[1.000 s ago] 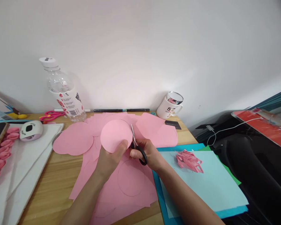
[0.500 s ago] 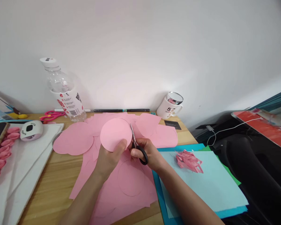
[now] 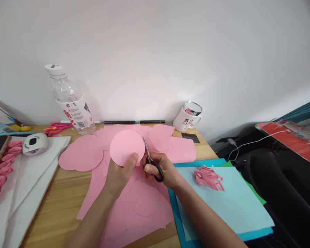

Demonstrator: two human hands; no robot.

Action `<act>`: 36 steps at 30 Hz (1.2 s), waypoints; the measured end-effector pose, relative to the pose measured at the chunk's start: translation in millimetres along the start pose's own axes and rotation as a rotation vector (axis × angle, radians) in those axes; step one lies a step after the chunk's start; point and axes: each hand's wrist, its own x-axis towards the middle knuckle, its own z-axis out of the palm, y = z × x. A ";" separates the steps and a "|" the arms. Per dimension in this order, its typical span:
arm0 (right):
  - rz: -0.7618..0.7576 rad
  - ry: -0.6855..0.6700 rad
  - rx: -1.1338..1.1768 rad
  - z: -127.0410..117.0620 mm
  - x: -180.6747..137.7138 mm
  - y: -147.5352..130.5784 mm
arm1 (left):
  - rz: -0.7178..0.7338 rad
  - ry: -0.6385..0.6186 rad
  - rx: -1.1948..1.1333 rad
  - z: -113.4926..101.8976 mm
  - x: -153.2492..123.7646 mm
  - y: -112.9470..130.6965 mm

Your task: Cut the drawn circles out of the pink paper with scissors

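Pink round paper disc [image 3: 126, 145] near the far edge of the wooden desk [image 3: 54, 187] appears light, creasable; left hand [image 3: 121, 175] correctly pinches its near rim, right hand [image 3: 163, 167] grips black-handled metal scissors [image 3: 158, 167].

Pale wooden table [image 3: 54, 182] against the white wall [image 3: 155, 58]. Mid-table: pile of flat pink paper sheets [image 3: 144, 198]. Over it, round pink paper disc [image 3: 126, 146] in left hand [image 3: 120, 177]; black-handled metal scissors [image 3: 151, 161] at disc's right edge, in right hand [image 3: 165, 170]. Left: overlapping rounded pink paper pieces [image 3: 80, 153], clear plastic bottle [image 3: 77, 113] behind them. Slim black pens [image 3: 121, 122] behind pile; white cylindrical mug [image 3: 185, 119] right rear. Right front: crumpled pink paper scraps [image 3: 208, 178] on pale blue rectangular sheet [image 3: 224, 206].
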 end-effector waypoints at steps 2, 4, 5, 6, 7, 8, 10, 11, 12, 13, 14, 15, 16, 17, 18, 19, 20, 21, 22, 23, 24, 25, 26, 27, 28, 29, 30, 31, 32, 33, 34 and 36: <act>-0.007 -0.002 -0.001 0.3 -0.2 -0.6 | 0.017 0.000 -0.006 -0.7 0.9 -2.5; -0.015 -0.001 0.004 1.6 -0.3 -1.1 | 0.035 0.008 -0.022 -0.7 1.3 -4.4; -0.016 -0.003 0.007 2.6 -0.3 -1.1 | 0.042 0.017 -0.033 -0.1 1.0 -4.5; -0.016 -0.007 0.010 3.8 -0.2 -0.9 | 0.044 0.032 -0.044 0.9 0.4 -3.9; -0.013 -0.012 0.011 5.1 -0.2 -0.7 | 0.040 0.055 -0.051 2.3 -0.5 -2.6; -0.010 -0.018 0.010 6.5 -0.1 -0.3 | 0.030 0.083 -0.053 3.9 -1.7 -0.6; -0.004 -0.030 -0.001 8.7 -0.1 0.2 | -0.009 0.146 -0.037 7.3 -4.5 4.3; -0.001 -0.031 -0.008 9.4 0.0 0.3 | -0.031 0.167 -0.032 8.5 -5.8 6.5; 0.000 -0.027 -0.011 9.8 0.1 0.2 | -0.051 0.178 -0.029 9.2 -6.7 8.1; -0.003 -0.017 -0.008 9.9 0.3 0.0 | -0.069 0.175 -0.029 9.4 -7.3 9.0; -0.009 -0.005 -0.002 9.7 0.5 -0.4 | -0.081 0.157 -0.029 9.1 -7.5 9.2; -0.019 0.010 0.008 9.4 0.8 -0.8 | -0.090 0.128 -0.030 8.5 -7.4 8.8; -0.032 0.024 0.018 8.9 1.1 -1.3 | -0.096 0.097 -0.032 7.7 -7.2 8.2; -0.042 0.034 0.026 8.5 1.3 -1.8 | -0.102 0.076 -0.036 7.1 -7.0 7.7; -0.049 0.041 0.032 8.1 1.6 -2.3 | -0.107 0.066 -0.043 6.7 -7.0 7.5; -0.050 0.045 0.037 7.8 1.8 -2.6 | -0.113 0.068 -0.052 6.6 -7.3 7.9; -0.049 0.050 0.044 7.6 2.0 -2.8 | -0.117 0.077 -0.062 6.9 -7.9 8.9; -0.046 0.054 0.050 7.4 2.1 -2.7 | -0.122 0.088 -0.069 7.5 -8.6 10.5; -0.044 0.058 0.055 7.3 2.2 -2.4 | -0.126 0.095 -0.068 8.2 -9.5 12.3; -0.045 0.061 0.058 7.2 2.3 -2.0 | -0.131 0.095 -0.062 8.9 -10.3 14.2; -0.049 0.063 0.059 7.0 2.4 -1.4 | -0.133 0.093 -0.053 9.5 -11.0 15.9; -0.053 0.062 0.059 6.8 2.4 -0.8 | -0.136 0.095 -0.044 10.0 -11.4 17.2; -0.057 0.060 0.059 6.7 2.4 -0.3 | -0.137 0.095 -0.040 10.2 -11.7 18.0; -0.058 0.055 0.059 6.6 2.3 0.0 | -0.134 0.095 -0.044 10.3 -11.7 18.3; -0.060 0.053 0.058 6.6 2.3 0.0 | -0.130 0.095 -0.051 10.1 -11.5 18.0; -0.059 0.050 0.057 6.7 2.2 -0.2 | -0.126 0.095 -0.057 9.9 -11.1 17.4; -0.058 0.048 0.056 6.9 2.2 -0.7 | -0.124 0.094 -0.059 9.6 -10.7 16.6; -0.057 0.047 0.054 7.2 2.2 -1.4 | -0.122 0.090 -0.056 9.3 -10.3 15.7; -0.057 0.046 0.054 7.6 2.2 -2.1 | -0.122 0.086 -0.049 9.0 -9.9 15.0; -0.058 0.046 0.055 7.8 2.2 -2.8 | -0.121 0.082 -0.043 8.7 -9.6 14.3; -0.059 0.043 0.058 8.0 2.2 -3.3 | -0.119 0.079 -0.041 8.4 -9.3 13.8; -0.056 0.043 0.059 7.9 2.2 -3.6 | -0.115 0.081 -0.044 7.7 -8.7 13.0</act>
